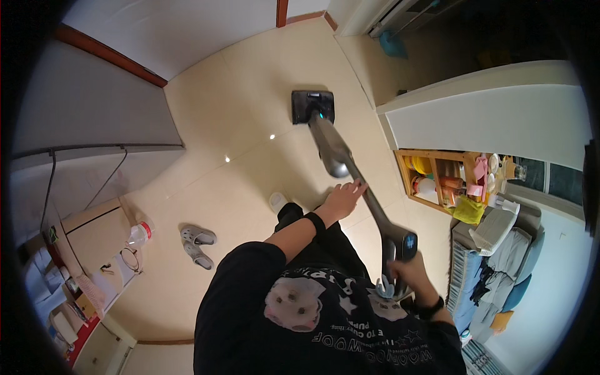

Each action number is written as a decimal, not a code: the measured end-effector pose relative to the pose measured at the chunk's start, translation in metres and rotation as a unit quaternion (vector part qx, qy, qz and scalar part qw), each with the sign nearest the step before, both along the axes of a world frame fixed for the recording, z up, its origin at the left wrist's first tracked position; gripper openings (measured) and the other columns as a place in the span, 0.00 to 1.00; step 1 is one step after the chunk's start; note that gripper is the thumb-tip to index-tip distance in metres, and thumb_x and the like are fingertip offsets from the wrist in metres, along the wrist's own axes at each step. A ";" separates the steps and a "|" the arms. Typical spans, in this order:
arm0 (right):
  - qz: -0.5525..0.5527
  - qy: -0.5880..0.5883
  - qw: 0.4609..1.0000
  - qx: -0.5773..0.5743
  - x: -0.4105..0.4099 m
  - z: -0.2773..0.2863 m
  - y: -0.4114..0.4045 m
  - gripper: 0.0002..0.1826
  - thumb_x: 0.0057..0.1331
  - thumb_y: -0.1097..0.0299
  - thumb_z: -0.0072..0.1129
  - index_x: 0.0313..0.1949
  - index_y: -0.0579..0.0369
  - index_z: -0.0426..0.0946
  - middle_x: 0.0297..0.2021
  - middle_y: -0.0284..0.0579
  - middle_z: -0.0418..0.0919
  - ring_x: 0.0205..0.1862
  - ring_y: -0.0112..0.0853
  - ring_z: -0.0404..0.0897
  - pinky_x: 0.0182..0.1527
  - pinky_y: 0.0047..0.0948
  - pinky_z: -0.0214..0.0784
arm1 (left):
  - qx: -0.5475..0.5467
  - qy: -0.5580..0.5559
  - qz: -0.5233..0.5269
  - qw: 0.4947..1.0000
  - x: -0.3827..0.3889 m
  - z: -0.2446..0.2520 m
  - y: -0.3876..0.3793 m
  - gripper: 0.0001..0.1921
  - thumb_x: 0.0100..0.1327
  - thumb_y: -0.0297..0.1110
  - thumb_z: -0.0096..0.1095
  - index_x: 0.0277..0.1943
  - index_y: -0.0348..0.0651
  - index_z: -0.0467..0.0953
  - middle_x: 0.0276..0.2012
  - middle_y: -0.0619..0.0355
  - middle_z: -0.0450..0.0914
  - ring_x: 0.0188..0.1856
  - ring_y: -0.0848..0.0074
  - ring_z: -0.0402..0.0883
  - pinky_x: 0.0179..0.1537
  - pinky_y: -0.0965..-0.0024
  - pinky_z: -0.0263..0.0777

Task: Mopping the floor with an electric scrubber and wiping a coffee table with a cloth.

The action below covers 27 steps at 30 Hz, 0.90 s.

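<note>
A grey cordless floor cleaner (375, 204) stands tilted before me, its black floor head (313, 107) flat on the tiles. A small cyan light glows at the neck, and a lit display (410, 242) shows near the handle. My right hand (408, 271) is closed around the handle, beside my black printed shirt (347, 323). Against the middle of the tube, my left hand (344, 199) rests its fingertips, fingers somewhat apart and not wrapped around it. My feet are partly hidden; one pale shoe (278, 202) shows.
Grey clogs (198, 243) and a clear plastic jug (140, 233) are on the floor to the left. A wooden shelf (438, 180) with containers and a couch (497, 276) with clothes line the right. White walls, a grey panel (93, 98) and a dark doorway (450, 51) border the floor.
</note>
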State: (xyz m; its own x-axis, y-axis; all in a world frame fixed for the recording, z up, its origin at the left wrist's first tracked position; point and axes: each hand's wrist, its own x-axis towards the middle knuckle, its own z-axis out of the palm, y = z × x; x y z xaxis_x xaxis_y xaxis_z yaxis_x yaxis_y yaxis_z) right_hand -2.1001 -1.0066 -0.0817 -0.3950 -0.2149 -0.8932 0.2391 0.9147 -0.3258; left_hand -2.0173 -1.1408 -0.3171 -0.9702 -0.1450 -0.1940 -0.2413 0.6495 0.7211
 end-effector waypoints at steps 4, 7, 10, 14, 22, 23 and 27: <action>0.021 0.052 0.998 -0.029 -0.053 -0.078 -0.026 0.06 0.45 0.75 0.55 0.15 0.58 0.69 0.09 0.38 0.69 0.10 0.26 0.69 0.13 0.25 0.60 | 0.011 -0.017 0.041 0.999 0.012 -0.003 -0.026 0.33 0.49 0.32 0.58 0.59 0.43 0.53 0.54 0.45 0.63 0.48 0.55 0.69 0.45 0.59 0.65; 0.025 0.088 0.993 -0.071 -0.082 -0.141 -0.043 0.03 0.43 0.77 0.52 0.16 0.61 0.69 0.10 0.41 0.69 0.11 0.30 0.70 0.14 0.27 0.61 | 0.028 -0.064 0.054 0.996 0.030 0.003 -0.039 0.32 0.50 0.32 0.57 0.59 0.42 0.53 0.53 0.45 0.63 0.49 0.55 0.69 0.46 0.59 0.65; 0.044 0.145 0.984 -0.095 -0.101 -0.190 -0.078 0.05 0.42 0.75 0.52 0.18 0.65 0.70 0.10 0.44 0.70 0.12 0.32 0.72 0.16 0.30 0.63 | 0.037 -0.151 0.051 0.986 0.048 0.028 -0.061 0.32 0.51 0.32 0.55 0.59 0.43 0.52 0.54 0.44 0.63 0.49 0.56 0.68 0.47 0.58 0.65; 0.134 0.215 0.960 -0.120 -0.125 -0.236 -0.119 0.10 0.43 0.72 0.52 0.26 0.64 0.73 0.20 0.54 0.75 0.26 0.46 0.76 0.29 0.37 0.68 | -0.011 -0.203 0.052 0.978 0.087 0.026 -0.062 0.33 0.52 0.33 0.54 0.60 0.43 0.50 0.53 0.44 0.63 0.50 0.56 0.68 0.48 0.58 0.64; 0.234 0.216 0.938 -0.135 -0.102 -0.234 -0.094 0.15 0.43 0.72 0.52 0.34 0.62 0.72 0.30 0.58 0.75 0.37 0.49 0.74 0.38 0.38 0.67 | 0.024 -0.193 0.099 0.976 0.096 0.019 -0.055 0.32 0.52 0.31 0.54 0.60 0.43 0.50 0.53 0.43 0.63 0.51 0.55 0.67 0.49 0.58 0.64; 0.237 0.181 0.947 -0.121 -0.103 -0.233 -0.074 0.15 0.44 0.72 0.53 0.34 0.61 0.71 0.30 0.58 0.75 0.37 0.49 0.74 0.39 0.38 0.67 | 0.048 -0.200 0.100 0.974 0.085 0.023 -0.056 0.32 0.52 0.31 0.54 0.60 0.43 0.50 0.53 0.43 0.63 0.52 0.55 0.67 0.50 0.59 0.63; 0.218 0.137 0.960 -0.109 -0.040 -0.183 -0.030 0.17 0.43 0.70 0.56 0.35 0.61 0.71 0.30 0.56 0.76 0.37 0.47 0.75 0.38 0.37 0.68 | 0.066 -0.226 0.054 0.970 0.082 0.024 -0.088 0.32 0.51 0.31 0.55 0.60 0.44 0.52 0.55 0.43 0.62 0.54 0.55 0.64 0.53 0.59 0.61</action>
State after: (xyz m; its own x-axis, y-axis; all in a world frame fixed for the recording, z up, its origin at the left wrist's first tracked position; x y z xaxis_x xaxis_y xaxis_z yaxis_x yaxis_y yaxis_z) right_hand -2.1396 -1.0371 -0.2647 -0.4382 -0.5841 -0.6832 -0.2739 0.8107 -0.5175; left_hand -1.9355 -1.2289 -0.2927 -0.7620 -0.1867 -0.6201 -0.6141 0.5122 0.6004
